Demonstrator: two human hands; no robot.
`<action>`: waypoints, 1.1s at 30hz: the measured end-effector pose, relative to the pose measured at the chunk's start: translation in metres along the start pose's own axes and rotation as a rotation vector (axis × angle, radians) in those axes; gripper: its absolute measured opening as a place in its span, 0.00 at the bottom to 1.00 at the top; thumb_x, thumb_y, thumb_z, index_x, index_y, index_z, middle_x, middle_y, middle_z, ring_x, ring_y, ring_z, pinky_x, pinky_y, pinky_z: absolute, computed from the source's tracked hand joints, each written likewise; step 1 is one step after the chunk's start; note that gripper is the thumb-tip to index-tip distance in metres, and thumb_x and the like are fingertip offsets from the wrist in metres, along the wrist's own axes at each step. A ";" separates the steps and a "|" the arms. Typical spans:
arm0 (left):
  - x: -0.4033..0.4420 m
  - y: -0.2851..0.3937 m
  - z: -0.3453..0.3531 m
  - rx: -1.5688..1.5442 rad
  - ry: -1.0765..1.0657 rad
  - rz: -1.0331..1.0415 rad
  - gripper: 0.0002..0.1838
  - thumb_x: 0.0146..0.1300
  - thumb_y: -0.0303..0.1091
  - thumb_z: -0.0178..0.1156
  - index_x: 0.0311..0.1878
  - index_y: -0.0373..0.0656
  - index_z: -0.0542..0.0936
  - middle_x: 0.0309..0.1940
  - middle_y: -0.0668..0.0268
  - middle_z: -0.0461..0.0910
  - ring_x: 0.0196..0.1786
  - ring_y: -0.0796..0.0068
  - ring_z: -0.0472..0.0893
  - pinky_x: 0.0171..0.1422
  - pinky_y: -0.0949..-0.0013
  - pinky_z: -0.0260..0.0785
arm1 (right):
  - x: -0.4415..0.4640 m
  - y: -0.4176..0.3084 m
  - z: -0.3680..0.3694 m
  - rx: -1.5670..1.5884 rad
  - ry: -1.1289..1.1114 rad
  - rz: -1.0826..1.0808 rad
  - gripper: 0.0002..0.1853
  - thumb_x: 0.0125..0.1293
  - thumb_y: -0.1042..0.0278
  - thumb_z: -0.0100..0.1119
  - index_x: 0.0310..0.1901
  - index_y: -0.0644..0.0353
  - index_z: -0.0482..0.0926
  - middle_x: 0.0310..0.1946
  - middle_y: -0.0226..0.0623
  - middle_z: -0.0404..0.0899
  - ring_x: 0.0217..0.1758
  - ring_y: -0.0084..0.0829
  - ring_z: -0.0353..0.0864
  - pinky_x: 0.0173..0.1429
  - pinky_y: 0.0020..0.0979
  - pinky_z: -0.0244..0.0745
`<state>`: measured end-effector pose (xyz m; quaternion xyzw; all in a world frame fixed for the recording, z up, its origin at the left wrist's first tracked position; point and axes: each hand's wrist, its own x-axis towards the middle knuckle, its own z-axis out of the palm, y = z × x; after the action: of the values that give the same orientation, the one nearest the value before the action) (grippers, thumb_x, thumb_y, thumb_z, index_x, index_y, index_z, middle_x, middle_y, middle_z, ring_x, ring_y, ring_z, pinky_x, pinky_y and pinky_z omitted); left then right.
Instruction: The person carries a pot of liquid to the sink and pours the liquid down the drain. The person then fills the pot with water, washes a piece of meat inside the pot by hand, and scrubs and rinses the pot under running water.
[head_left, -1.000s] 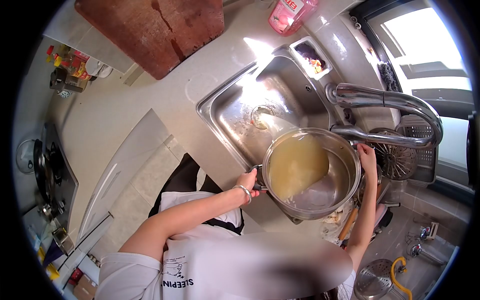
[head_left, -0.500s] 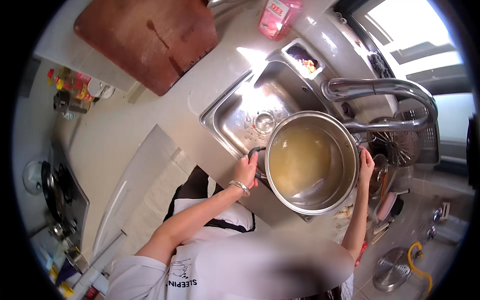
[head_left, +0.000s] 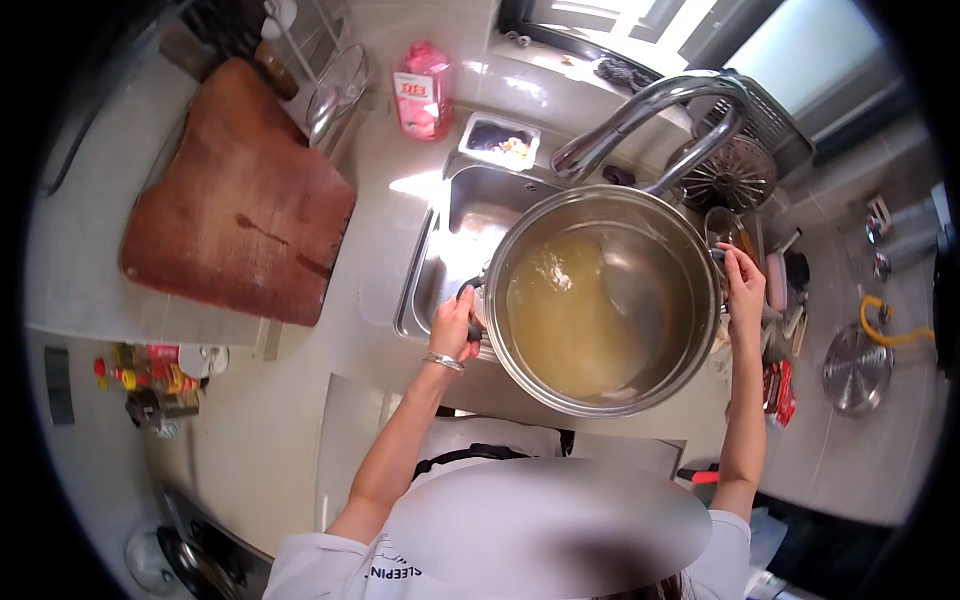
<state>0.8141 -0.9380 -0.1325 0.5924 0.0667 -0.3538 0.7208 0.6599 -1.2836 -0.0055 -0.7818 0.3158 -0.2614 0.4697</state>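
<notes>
A large steel pot [head_left: 655,395] with cloudy yellowish liquid [head_left: 565,330] in it is held up over the right part of the sink [head_left: 425,270] and the counter edge. My left hand [head_left: 455,325] is closed around the pot's dark left handle. At the opposite side, my right hand [head_left: 740,285] grips the other handle, most of which is hidden by the fingers. The liquid lies toward the left of the pot, and some bare steel shows inside at the right. Behind the pot arches the chrome faucet [head_left: 640,110].
On the left counter lies a brown cutting board [head_left: 230,210]. A pink soap bottle [head_left: 424,95] and a white tray [head_left: 500,140] with scraps stand behind the sink. To the right are a drying rack [head_left: 735,170], a red packet [head_left: 778,392] and a round steel lid [head_left: 857,368].
The view has turned and shifted. The pot looks larger and nearer and covers more of the sink. Its liquid has moved within it, and both hands keep hold of the handles.
</notes>
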 end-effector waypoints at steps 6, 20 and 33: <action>-0.028 0.041 -0.017 0.077 -0.108 0.000 0.18 0.67 0.45 0.44 0.28 0.42 0.65 0.10 0.67 0.66 0.03 0.80 0.60 0.03 0.77 0.46 | -0.039 0.015 -0.007 0.166 -0.027 0.158 0.12 0.66 0.65 0.51 0.44 0.63 0.78 0.18 0.17 0.68 0.16 0.08 0.58 0.19 0.13 0.52; -0.010 0.041 -0.007 0.191 0.018 0.292 0.18 0.67 0.44 0.45 0.26 0.41 0.68 0.12 0.70 0.67 0.05 0.83 0.61 0.05 0.78 0.52 | -0.079 0.019 0.010 0.254 0.273 0.056 0.12 0.66 0.62 0.50 0.44 0.58 0.79 0.17 0.16 0.63 0.15 0.08 0.54 0.19 0.15 0.47; -0.039 0.025 -0.002 0.167 -0.011 0.163 0.16 0.67 0.43 0.45 0.27 0.43 0.66 0.14 0.69 0.69 0.04 0.83 0.60 0.03 0.79 0.50 | -0.071 0.049 -0.011 0.293 0.032 0.188 0.13 0.66 0.63 0.49 0.45 0.61 0.78 0.15 0.17 0.65 0.16 0.08 0.58 0.21 0.14 0.51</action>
<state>0.8007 -0.9181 -0.0933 0.6520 -0.0152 -0.3016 0.6955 0.5927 -1.2546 -0.0531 -0.6679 0.3535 -0.2722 0.5957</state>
